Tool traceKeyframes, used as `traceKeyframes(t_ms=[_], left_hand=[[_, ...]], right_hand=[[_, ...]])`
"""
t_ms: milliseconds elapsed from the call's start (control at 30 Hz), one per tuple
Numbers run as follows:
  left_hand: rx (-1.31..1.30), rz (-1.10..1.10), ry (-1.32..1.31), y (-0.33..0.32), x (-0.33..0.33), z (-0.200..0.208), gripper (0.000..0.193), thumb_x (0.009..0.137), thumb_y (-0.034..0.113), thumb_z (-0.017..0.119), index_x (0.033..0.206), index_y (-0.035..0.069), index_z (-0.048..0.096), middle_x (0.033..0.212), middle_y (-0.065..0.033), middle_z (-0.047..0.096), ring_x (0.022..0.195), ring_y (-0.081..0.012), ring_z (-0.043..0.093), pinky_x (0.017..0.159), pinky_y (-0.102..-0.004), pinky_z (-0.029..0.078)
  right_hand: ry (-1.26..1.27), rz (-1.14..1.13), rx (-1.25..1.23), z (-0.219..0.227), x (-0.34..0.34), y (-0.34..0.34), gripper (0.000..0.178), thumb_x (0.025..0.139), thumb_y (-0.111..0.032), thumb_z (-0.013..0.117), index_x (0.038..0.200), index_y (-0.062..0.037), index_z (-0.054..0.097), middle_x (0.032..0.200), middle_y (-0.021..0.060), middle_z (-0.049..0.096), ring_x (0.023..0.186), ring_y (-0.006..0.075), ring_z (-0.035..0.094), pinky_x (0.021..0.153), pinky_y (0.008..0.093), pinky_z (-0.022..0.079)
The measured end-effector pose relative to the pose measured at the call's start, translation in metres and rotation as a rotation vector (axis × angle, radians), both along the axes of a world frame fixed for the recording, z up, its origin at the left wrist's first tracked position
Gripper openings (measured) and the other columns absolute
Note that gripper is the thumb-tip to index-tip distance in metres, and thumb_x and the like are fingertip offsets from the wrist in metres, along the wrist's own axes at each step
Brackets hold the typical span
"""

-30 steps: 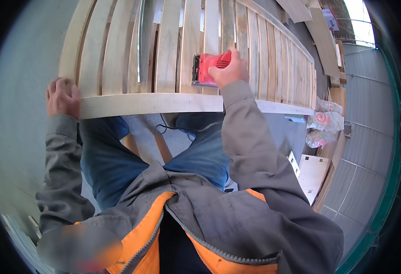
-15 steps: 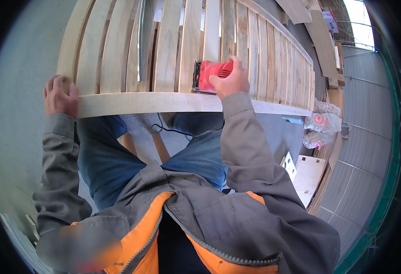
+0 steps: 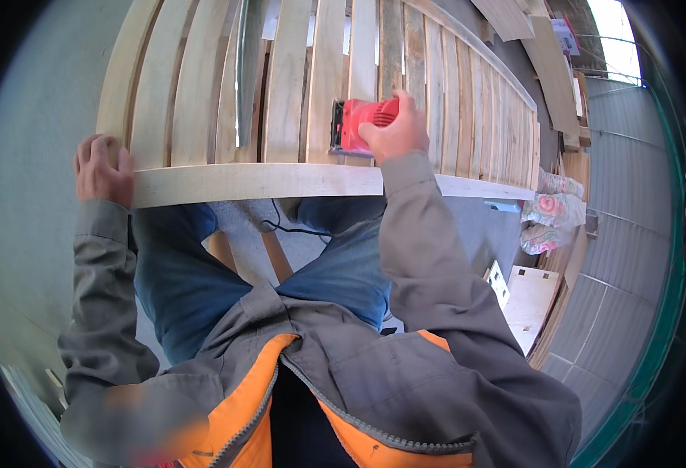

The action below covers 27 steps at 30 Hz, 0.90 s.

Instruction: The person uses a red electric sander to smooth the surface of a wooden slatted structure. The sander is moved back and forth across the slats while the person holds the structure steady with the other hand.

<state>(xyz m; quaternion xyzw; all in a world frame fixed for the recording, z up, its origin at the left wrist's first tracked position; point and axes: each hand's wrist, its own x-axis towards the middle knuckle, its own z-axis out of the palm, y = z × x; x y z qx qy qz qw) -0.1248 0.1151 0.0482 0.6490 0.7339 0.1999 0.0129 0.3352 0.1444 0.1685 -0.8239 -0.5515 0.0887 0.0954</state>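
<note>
A long slatted wooden frame (image 3: 257,180) lies across in front of me, its pale edge rail running left to right above my knees. My right hand (image 3: 402,134) is wrapped round a red electric sander (image 3: 361,125), whose dark flat pad rests on the slats just behind the rail. At the frame's near left corner, my left hand (image 3: 106,168) grips the outermost slat (image 3: 128,78) with its fingers curled over the top. Along one slat lies a thin grey metal strip (image 3: 240,86), near the middle left.
Plastic bags (image 3: 554,209) lie past the frame's right end. Boards (image 3: 550,70) are stacked at the far right, and a pale panel (image 3: 532,300) with square holes lies lower right. A black cord (image 3: 300,230) hangs beneath the frame. A grey corrugated wall (image 3: 628,171) stands at right.
The frame's rail and my left hand sit slightly lower in the picture. The sander stays at nearly the same place on the slats, still in my right hand.
</note>
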Motion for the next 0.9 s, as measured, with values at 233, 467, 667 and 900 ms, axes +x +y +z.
traceKeyframes(t_ms=[233, 467, 667, 900], left_hand=[[-0.031, 0.038, -0.029, -0.003, 0.001, 0.004, 0.031, 0.093, 0.022, 0.069, 0.12, 0.006, 0.069, 0.137, -0.0143, 0.064, 0.13, -0.0376, 0.058, 0.113, -0.0463, 0.046], [0.0, -0.008, -0.062, -0.003, 0.005, 0.008, 0.029, 0.091, 0.017, 0.071, 0.117, 0.005, 0.069, 0.132, -0.0167, 0.065, 0.124, -0.0397, 0.06, 0.11, -0.0477, 0.048], [-0.006, -0.006, -0.069, -0.002, 0.005, 0.011, 0.028, 0.091, 0.015, 0.071, 0.117, 0.004, 0.068, 0.132, -0.0168, 0.065, 0.126, -0.0394, 0.059, 0.11, -0.0472, 0.048], [-0.01, -0.024, -0.078, 0.0, 0.005, 0.01, 0.032, 0.089, 0.011, 0.071, 0.121, 0.003, 0.067, 0.132, -0.0184, 0.064, 0.125, -0.0404, 0.059, 0.11, -0.0491, 0.047]], right_hand=[[0.013, 0.043, 0.02, -0.004, -0.004, 0.005, 0.082, 0.075, -0.03, 0.083, 0.149, -0.014, 0.052, 0.13, 0.0225, 0.059, 0.113, 0.041, 0.067, 0.1, 0.0476, 0.057], [0.003, 0.035, 0.021, -0.004, 0.014, -0.009, 0.083, 0.074, -0.028, 0.083, 0.149, -0.0131, 0.051, 0.128, 0.0225, 0.059, 0.111, 0.0421, 0.067, 0.098, 0.0483, 0.058], [0.005, 0.078, 0.018, -0.003, 0.005, 0.058, 0.083, 0.074, -0.028, 0.083, 0.15, -0.0129, 0.051, 0.128, 0.0226, 0.059, 0.112, 0.0424, 0.068, 0.099, 0.0475, 0.058], [-0.088, 0.097, 0.033, -0.005, 0.011, 0.142, 0.082, 0.074, -0.034, 0.083, 0.148, -0.0148, 0.055, 0.131, 0.0231, 0.061, 0.114, 0.0407, 0.069, 0.101, 0.0463, 0.058]])
